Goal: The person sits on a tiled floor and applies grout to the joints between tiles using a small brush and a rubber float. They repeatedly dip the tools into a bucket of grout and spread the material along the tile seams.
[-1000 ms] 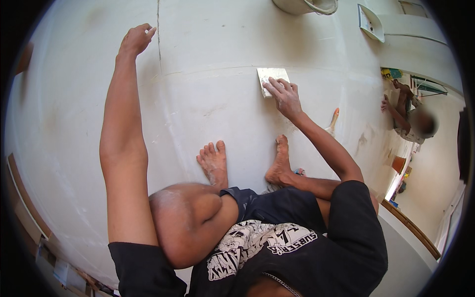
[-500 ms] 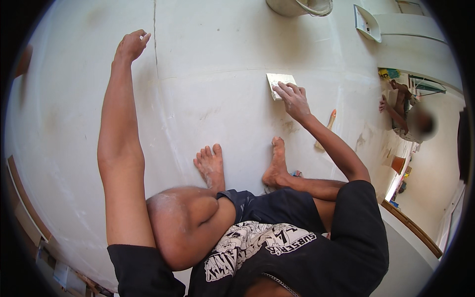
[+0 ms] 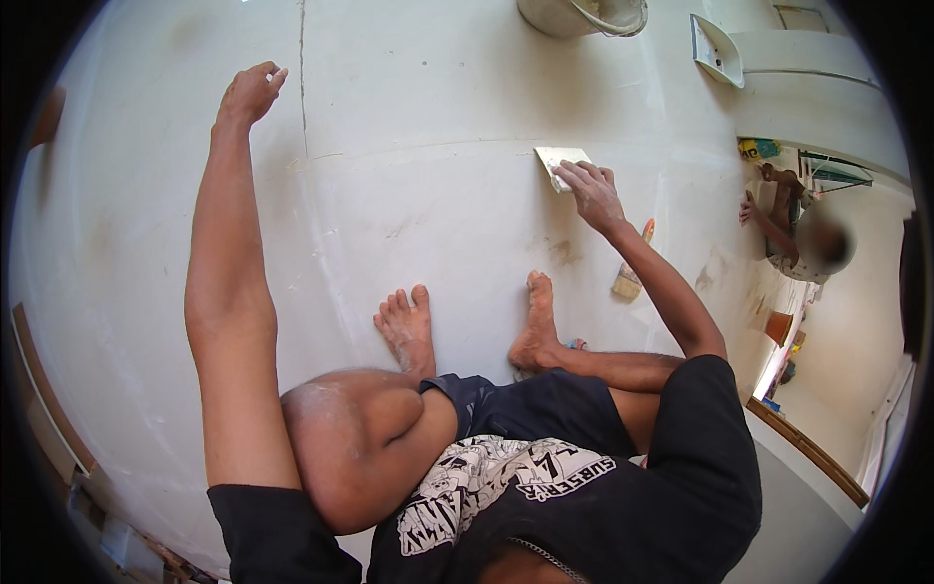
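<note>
My right hand (image 3: pixel 593 195) is closed on a flat, square, pale scraper (image 3: pixel 555 158), held against the whitish surface (image 3: pixel 438 214) beyond my right foot. My left hand (image 3: pixel 251 94) reaches far out to the left, beside a dark seam line (image 3: pixel 303 88). Its fingers are curled, with a small whitish spot at the fingertips; whether that is a held thing or dust I cannot make out. Partly under my right forearm lies a paintbrush (image 3: pixel 627 283) with pale bristles and an orange-red handle.
At the top stands a pale bucket (image 3: pixel 559 19) with a wire handle. A white dustpan (image 3: pixel 720 54) lies to its right. Another person (image 3: pixel 783 219) is at the right, one hand on the surface. My bare feet rest in the middle. Brown boards (image 3: pixel 49 389) edge the left side.
My right hand has shifted slightly to the right, and the scraper is tilted differently in it. More of the paintbrush's bristles shows. My left hand stays beside the seam with its fingers curled.
</note>
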Demonstrator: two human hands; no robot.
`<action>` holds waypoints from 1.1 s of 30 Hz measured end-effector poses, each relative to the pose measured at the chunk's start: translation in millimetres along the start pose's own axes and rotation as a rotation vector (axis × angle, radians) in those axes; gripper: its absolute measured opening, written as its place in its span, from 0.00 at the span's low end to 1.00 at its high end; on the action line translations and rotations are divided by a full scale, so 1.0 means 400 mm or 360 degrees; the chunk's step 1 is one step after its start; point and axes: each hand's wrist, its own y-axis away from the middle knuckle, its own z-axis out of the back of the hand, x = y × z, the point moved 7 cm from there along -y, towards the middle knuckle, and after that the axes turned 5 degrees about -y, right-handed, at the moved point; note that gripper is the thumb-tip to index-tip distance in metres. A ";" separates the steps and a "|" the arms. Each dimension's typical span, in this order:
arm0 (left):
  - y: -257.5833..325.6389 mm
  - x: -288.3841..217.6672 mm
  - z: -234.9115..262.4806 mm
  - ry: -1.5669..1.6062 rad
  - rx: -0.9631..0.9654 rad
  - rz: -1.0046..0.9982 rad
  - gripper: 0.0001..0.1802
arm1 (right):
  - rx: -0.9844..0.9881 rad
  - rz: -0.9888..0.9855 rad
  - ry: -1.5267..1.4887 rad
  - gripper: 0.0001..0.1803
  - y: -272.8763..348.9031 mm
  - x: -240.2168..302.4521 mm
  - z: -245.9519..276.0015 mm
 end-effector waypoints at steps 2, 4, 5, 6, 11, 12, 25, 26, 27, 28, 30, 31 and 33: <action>-0.002 -0.016 0.004 0.0004 -0.0003 -0.0022 0.21 | -0.0133 -0.0054 -0.0020 0.29 -0.018 -0.022 0.022; -0.008 -0.035 0.005 0.0009 0.0012 -0.0045 0.21 | -0.0133 -0.0104 0.0010 0.29 -0.027 -0.027 0.007; -0.008 -0.040 0.001 0.0005 0.0013 -0.0041 0.21 | -0.0134 -0.0133 0.0023 0.29 -0.027 -0.026 0.000; -0.006 -0.045 -0.003 0.0002 0.0014 -0.0039 0.21 | -0.0107 -0.0142 -0.0028 0.28 -0.016 -0.025 -0.005; 0.005 -0.002 -0.009 -0.0005 0.0041 0.0025 0.21 | -0.0001 -0.0246 -0.0379 0.23 -0.020 -0.067 0.064; 0.005 -0.009 -0.011 0.0012 0.0053 0.0023 0.21 | -0.0168 -0.0393 -0.0588 0.22 -0.015 -0.131 0.084; 0.014 0.029 -0.001 0.0000 0.0098 0.0053 0.21 | -0.0353 -0.1331 -0.1991 0.28 0.055 -0.436 0.003; 0.011 0.028 -0.003 0.0016 0.0088 0.0053 0.20 | -0.0344 -0.1321 -0.1936 0.28 0.045 -0.428 0.008; 0.008 0.032 -0.006 0.0032 0.0078 0.0054 0.20 | -0.0352 -0.1286 -0.1904 0.28 0.033 -0.419 0.016; 0.005 0.033 -0.006 0.0046 0.0069 0.0055 0.20 | -0.0360 -0.1252 -0.1874 0.28 0.021 -0.414 0.019; -0.003 0.030 -0.006 0.0022 0.0072 0.0023 0.20 | -0.0343 -0.1222 -0.1868 0.28 0.008 -0.397 0.019; -0.005 0.030 -0.006 0.0010 0.0071 0.0013 0.20 | -0.0317 -0.1221 -0.1894 0.29 -0.003 -0.386 0.018; -0.010 0.029 -0.012 0.0033 0.0042 -0.0005 0.21 | -0.0313 -0.1195 -0.1949 0.29 -0.028 -0.353 0.008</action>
